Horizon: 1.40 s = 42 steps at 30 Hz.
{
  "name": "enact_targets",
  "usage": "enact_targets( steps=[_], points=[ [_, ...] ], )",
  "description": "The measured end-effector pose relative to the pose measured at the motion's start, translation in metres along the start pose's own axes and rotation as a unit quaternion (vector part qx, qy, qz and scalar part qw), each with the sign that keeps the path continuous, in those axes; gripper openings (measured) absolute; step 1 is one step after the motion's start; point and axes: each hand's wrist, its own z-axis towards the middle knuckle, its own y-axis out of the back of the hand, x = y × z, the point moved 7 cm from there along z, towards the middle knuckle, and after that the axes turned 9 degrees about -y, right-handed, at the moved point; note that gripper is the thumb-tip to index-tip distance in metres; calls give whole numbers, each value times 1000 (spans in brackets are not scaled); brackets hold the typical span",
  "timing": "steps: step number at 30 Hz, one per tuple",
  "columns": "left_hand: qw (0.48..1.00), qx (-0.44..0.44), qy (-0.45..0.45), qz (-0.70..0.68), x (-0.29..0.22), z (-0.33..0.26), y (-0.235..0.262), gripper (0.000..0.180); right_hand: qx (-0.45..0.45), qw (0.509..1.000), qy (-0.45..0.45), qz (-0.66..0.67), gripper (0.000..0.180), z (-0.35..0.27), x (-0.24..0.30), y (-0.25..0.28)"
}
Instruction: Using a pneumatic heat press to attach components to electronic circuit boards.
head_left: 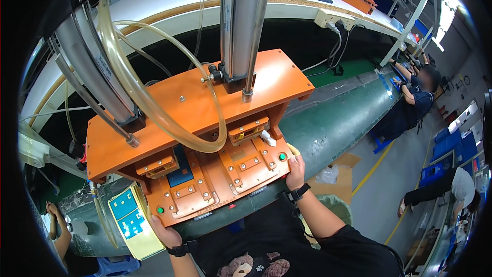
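An orange pneumatic press (195, 103) with two upright metal cylinders stands before me. My left hand (166, 233) lies against the near left corner of its base, fingers stretched along the side and partly hidden. My right hand (295, 172) rests at the right side of the base, beside a green button (282, 157); its fingers are partly out of sight. Another green button (160, 210) sits near my left hand. In the left fixture lies a blue sheet (180, 168). The right fixture plate (250, 164) shows bare orange metal. Neither hand visibly holds a loose part.
Left of the press, pale yellow sheets (141, 243) carry blue cut pieces (128, 215). A thick clear hose (154, 131) loops over the press. Behind runs a white shelf (179, 18) with a power strip (334, 19). A cardboard box (341, 172) stands right; other people work farther off.
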Motion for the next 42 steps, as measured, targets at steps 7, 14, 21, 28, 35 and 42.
enact_targets(
  steps=[7, 14, 21, 28, 35, 42],
  points=[
    [1000, 8, 6, 1, -4, 1, -6, 49, -4, 1000, -1, 2, 48, 1, 2, -2],
    [1000, 8, 0, 10, -5, -1, -6, 50, 0, 1000, 7, 6, 48, 0, 0, -1],
    [1000, 16, -8, 11, -13, 1, -13, 51, -6, 1000, 2, -27, 49, 1, 3, -1],
    [1000, 11, -11, 15, -14, 0, -15, 50, -8, 1000, 5, -24, 52, 0, 2, -2],
    [999, 17, -3, 48, -16, 1, -13, 49, -11, 1000, 0, -29, 53, 1, 4, -3],
    [1000, 15, 6, 20, -13, 0, -11, 49, -14, 1000, 4, -26, 54, 0, 1, -1]
  ],
)
